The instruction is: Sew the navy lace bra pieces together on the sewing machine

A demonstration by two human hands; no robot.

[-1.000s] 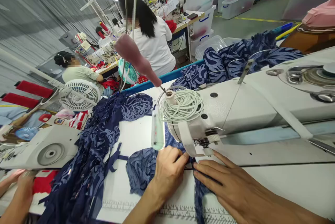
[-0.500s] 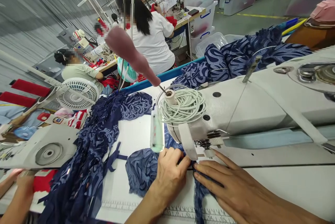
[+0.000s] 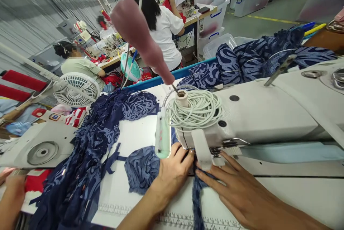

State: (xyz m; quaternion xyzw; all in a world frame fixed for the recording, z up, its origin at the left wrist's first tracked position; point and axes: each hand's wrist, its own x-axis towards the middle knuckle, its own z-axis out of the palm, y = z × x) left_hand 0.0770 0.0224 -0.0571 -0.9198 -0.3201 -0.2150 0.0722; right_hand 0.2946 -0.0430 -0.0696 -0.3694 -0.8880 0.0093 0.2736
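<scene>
A white sewing machine lies across the table, with a coil of white cord on its head. My left hand is curled with fingertips pinching navy patterned fabric just left of the presser foot. My right hand lies flat with fingers stretched out, pressing a narrow strip of the same navy fabric against the table below the needle. A small lamp hangs by the machine head above my left hand.
A long heap of navy fabric trails down the left of the table; more is piled behind the machine. Another person's hands show at the bottom left by a second machine. A fan and seated workers are beyond.
The view has shifted a little, so the machine head sits further right. Both hands stay at the presser foot, and the narrow fabric strip has drawn slightly toward the needle.
</scene>
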